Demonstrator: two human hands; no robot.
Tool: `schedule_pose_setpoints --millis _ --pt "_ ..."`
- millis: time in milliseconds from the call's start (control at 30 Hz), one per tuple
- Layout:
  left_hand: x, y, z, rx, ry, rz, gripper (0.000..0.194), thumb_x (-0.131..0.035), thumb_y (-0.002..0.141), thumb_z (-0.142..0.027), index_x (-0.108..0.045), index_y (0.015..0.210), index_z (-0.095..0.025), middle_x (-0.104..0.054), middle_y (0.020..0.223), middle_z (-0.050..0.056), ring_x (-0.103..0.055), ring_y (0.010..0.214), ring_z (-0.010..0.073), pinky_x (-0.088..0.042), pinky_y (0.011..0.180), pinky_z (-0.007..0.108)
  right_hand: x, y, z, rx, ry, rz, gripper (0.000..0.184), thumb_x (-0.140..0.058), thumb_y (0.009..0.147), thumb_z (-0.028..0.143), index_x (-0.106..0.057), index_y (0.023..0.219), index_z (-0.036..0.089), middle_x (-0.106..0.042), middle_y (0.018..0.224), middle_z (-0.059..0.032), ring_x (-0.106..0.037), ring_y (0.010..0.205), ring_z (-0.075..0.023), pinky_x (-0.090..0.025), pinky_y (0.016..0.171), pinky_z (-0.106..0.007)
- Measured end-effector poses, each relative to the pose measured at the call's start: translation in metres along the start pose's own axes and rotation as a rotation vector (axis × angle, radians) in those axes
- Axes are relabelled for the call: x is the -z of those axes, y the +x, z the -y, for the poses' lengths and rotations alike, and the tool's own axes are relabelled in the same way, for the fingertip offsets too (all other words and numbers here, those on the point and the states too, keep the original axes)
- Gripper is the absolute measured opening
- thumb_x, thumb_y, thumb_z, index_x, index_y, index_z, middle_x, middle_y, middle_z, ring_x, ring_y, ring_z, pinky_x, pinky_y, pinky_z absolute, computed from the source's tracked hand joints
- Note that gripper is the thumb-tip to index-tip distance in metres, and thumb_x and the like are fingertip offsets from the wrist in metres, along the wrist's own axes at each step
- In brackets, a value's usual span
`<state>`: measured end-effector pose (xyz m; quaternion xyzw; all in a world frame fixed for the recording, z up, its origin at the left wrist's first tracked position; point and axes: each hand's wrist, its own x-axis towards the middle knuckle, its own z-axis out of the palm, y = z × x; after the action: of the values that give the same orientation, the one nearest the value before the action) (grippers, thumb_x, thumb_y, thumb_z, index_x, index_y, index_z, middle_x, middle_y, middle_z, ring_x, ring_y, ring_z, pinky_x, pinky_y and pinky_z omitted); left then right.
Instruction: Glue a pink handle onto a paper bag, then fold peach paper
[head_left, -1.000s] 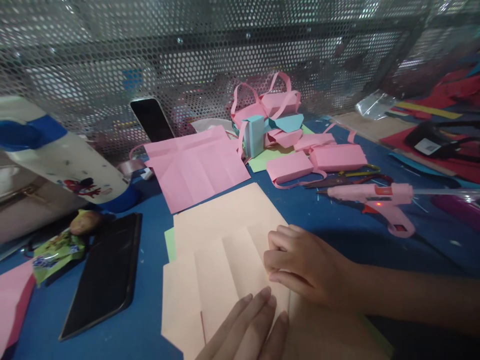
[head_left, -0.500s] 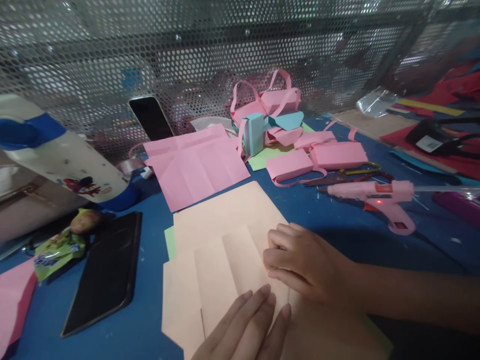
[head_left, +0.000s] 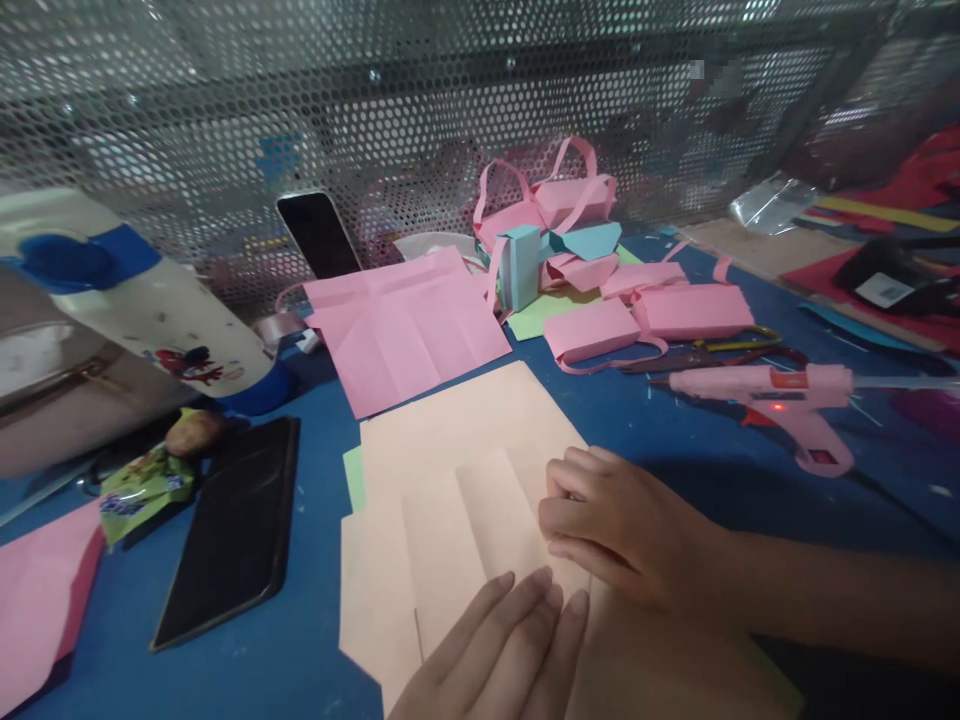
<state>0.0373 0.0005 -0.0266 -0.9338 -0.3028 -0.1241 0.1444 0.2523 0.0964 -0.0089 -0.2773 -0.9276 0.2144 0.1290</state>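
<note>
A peach sheet of paper (head_left: 442, 560) with several long creases lies in front of me, on top of further peach paper (head_left: 457, 415). My left hand (head_left: 502, 650) rests on its lower part, fingers stretched out and flat. Beside it, my right hand (head_left: 622, 520) is closed, its curled fingers pressed on the paper's right side, by a fold. The fingertips of my right hand are partly hidden. A corner of green paper (head_left: 355, 480) shows from under the peach paper.
Beyond lie a creased pink sheet (head_left: 409, 330) and small pink paper bags (head_left: 697, 310). A pink glue gun (head_left: 787, 390), its light lit red, lies at right near scissors (head_left: 739, 342). At left are a dark phone (head_left: 232, 530), a snack packet (head_left: 146, 490) and a bottle (head_left: 172, 310).
The whole view has shifted slightly, so things appear a little farther right. Both hands keep nearly the same place on the peach paper.
</note>
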Motion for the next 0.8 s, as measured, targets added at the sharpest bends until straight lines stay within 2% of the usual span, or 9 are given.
schedule_pose_setpoints --millis 200,400,667,800 --pt "0.0008 0.0033 0.0000 0.008 -0.065 0.023 0.041 -0.034 0.101 -0.016 -0.048 0.139 -0.011 -0.066 0.118 0.003 -0.055 0.123 0.0193 -0.037 0.112 0.035 -0.0006 0.0003 0.0000 -0.003 -0.011 0.015 0.018 -0.045 0.096 0.023 -0.049 0.078 0.019 -0.048 0.083 -0.0010 -0.040 0.076 -0.0177 -0.024 0.067 -0.033" --pt "0.0016 0.0014 0.0001 0.001 -0.057 0.023 0.040 -0.036 0.101 -0.018 -0.049 0.138 -0.012 -0.065 0.121 0.003 -0.054 0.124 0.0193 -0.037 0.113 0.034 -0.0006 0.0008 0.0011 -0.005 -0.034 0.002 0.019 -0.045 0.095 0.022 -0.049 0.077 0.018 -0.048 0.082 -0.0011 -0.040 0.075 -0.0170 -0.024 0.066 -0.032" --pt "-0.0005 0.0013 0.0004 -0.015 -0.031 0.017 0.041 -0.036 0.103 -0.028 -0.049 0.138 -0.011 -0.065 0.123 0.005 -0.053 0.126 0.0202 -0.030 0.116 0.037 0.0000 0.0009 0.0022 -0.006 -0.042 -0.012 0.016 -0.048 0.092 0.020 -0.050 0.077 0.018 -0.048 0.082 -0.0010 -0.040 0.075 -0.0168 -0.024 0.066 -0.031" --pt "-0.0012 0.0004 0.0004 -0.035 -0.005 0.004 0.041 -0.038 0.103 -0.026 -0.048 0.139 -0.012 -0.066 0.121 0.004 -0.054 0.125 0.0204 -0.029 0.116 0.038 -0.0002 0.0010 0.0032 -0.008 -0.058 -0.026 0.015 -0.050 0.092 0.021 -0.050 0.078 0.019 -0.048 0.082 -0.0007 -0.040 0.075 -0.0167 -0.023 0.066 -0.032"
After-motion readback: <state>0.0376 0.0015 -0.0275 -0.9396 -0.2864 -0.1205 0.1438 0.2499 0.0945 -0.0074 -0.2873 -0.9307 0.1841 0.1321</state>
